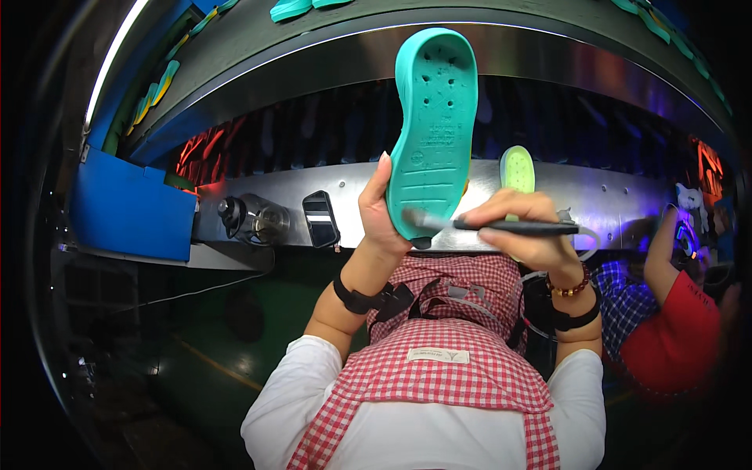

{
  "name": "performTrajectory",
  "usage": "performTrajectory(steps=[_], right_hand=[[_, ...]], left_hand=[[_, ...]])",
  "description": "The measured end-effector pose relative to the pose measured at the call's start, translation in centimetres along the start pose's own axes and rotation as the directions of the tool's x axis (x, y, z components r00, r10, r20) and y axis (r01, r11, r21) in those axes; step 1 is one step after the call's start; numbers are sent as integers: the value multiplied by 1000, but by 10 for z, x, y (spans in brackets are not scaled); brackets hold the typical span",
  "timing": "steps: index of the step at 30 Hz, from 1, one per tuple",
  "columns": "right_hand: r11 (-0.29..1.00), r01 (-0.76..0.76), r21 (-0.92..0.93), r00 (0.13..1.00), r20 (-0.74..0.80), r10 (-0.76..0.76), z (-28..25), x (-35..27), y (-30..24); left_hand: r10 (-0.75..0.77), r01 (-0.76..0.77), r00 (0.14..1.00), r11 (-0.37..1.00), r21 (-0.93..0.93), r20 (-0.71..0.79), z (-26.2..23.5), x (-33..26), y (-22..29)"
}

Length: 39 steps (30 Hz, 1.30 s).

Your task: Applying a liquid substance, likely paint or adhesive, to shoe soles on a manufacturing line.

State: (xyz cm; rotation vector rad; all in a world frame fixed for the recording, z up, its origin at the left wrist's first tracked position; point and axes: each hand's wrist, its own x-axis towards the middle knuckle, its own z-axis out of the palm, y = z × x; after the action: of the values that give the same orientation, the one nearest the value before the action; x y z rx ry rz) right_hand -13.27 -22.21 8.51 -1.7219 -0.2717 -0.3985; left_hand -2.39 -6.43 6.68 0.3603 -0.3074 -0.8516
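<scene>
Nearest the camera is a red-and-white checked apron (439,376) over white sleeves, with a black band on each wrist and a string of dark red beads (570,288) on the right one.

Above the apron, the left hand (381,219) has its grip closed around the lower end of a teal shoe sole (433,133), thumb on the near left edge, holding it upright with the moulded underside and its small holes facing the camera. The sole rises in the middle of the view, its rounded top well above both hands.

The right hand (521,227) has its grip closed on a dark brush (501,227) held nearly level, handle pointing right. The bristled tip touches the bottom of the sole, just beside the left thumb.

Behind the right hand stands a pale green sole (517,168), partly hidden by the fingers.

Farther off runs a shiny metal ledge (611,196) with a black rectangular device (320,218) and a dark round fitting (235,215) left of the hands. A blue bin (129,207) sits at far left.

At the right edge, another person in a red top (677,337) raises an arm.
</scene>
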Motion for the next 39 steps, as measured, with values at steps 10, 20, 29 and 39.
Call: performTrajectory(steps=[10,20,29,39], right_hand=[[994,95,58,868,483,-111,18,-19,-13],[963,206,-175,862,499,-94,-19,-12,-20],[935,295,-195,847,507,-161,-30,-11,-3],[942,274,-192,851,505,-145,-41,-15,-1]], left_hand=[[-292,297,954,953,-60,68,-3,6,14],[-611,659,751,708,252,-249,-4,-2,27],[-542,627,779,643,440,-316,6,-7,34],[-503,606,786,520,602,-358,1,-12,35]])
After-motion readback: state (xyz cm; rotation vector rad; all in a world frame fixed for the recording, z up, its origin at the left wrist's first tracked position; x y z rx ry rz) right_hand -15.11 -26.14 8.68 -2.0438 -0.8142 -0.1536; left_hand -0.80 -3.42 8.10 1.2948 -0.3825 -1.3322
